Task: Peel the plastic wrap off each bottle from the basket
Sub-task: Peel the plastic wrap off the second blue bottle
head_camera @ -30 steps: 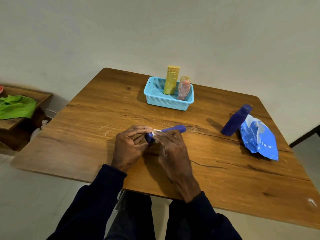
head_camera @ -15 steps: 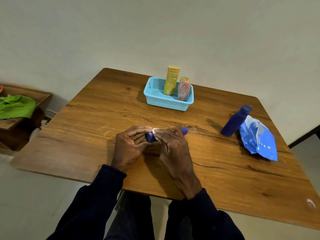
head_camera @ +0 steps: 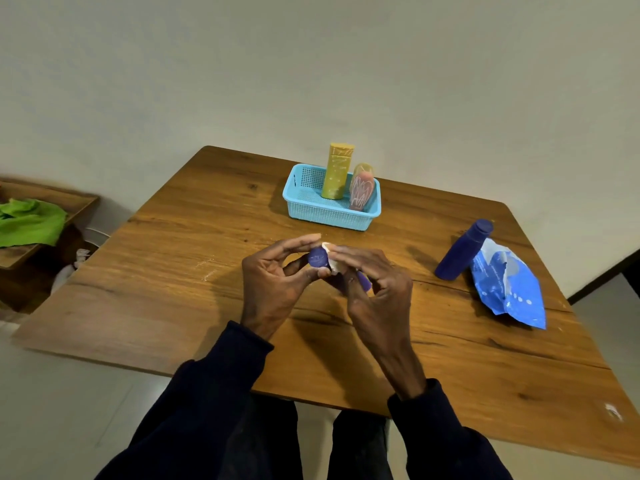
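Above the middle of the wooden table (head_camera: 180, 278) I hold a small blue bottle (head_camera: 318, 258), its round end turned toward me. My left hand (head_camera: 273, 282) grips that end between thumb and fingers. My right hand (head_camera: 374, 289) curls over the bottle's body and pinches a white bit of wrap (head_camera: 331, 256) at the end. Most of the bottle is hidden under my right hand. A light blue basket (head_camera: 325, 209) at the back holds a wrapped yellow bottle (head_camera: 336, 171) and a wrapped pink bottle (head_camera: 361, 190).
A dark blue bottle (head_camera: 462, 249) stands tilted at the right, beside a crumpled blue plastic wrapper (head_camera: 509, 289). A low wooden shelf with a green cloth (head_camera: 29, 221) stands to the left of the table. The wall runs close behind the table's far edge.
Both hands have lifted the bottle off the table and swung its end toward me. The right hand now covers more of its body.
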